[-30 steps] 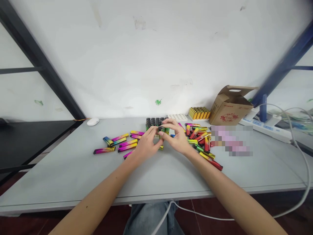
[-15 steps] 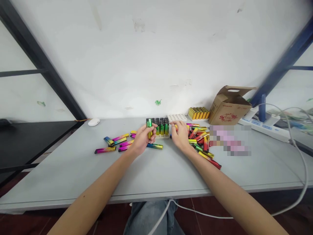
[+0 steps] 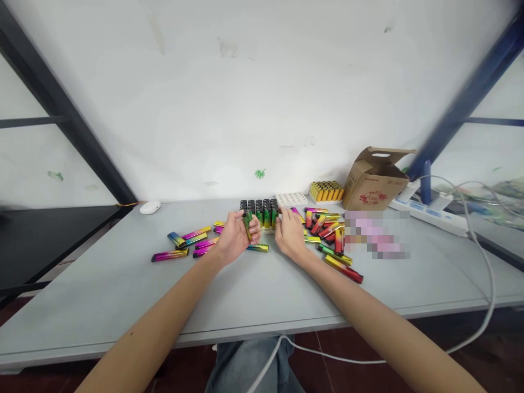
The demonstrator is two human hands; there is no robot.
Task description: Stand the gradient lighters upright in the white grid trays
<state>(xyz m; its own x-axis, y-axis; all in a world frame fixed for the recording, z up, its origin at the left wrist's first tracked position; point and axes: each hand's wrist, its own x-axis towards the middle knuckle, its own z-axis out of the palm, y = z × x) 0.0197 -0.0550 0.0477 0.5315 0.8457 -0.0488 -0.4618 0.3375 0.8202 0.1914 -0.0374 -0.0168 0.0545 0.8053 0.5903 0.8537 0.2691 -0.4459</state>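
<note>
My left hand (image 3: 235, 237) is closed around a green-and-gold lighter (image 3: 248, 225), held upright just in front of the rack. Behind it stands a white rack (image 3: 268, 231) filled with rows of black-topped green lighters (image 3: 267, 217). My right hand (image 3: 290, 233) is at the rack's right side, fingers bent inward and close to the end lighters; what they hold, if anything, is hidden. Loose purple, blue and gold lighters (image 3: 170, 255) lie left of my left hand. Right of my right hand is a pile of red, gold and green lighters (image 3: 329, 232).
A white perforated tray (image 3: 291, 199) and a tray of yellow lighters (image 3: 326, 191) stand by the wall. An opened cardboard box (image 3: 374, 185) is at the back right, beside a white power strip (image 3: 434, 215). A white round object (image 3: 150, 207) sits at the back left. A cable (image 3: 489, 305) hangs over the table edge.
My right hand has moved left from the loose pile to the rack's right side. The lighter in my left hand has tilted and turned, with the fingers more opened out. The view has shifted slightly.
</note>
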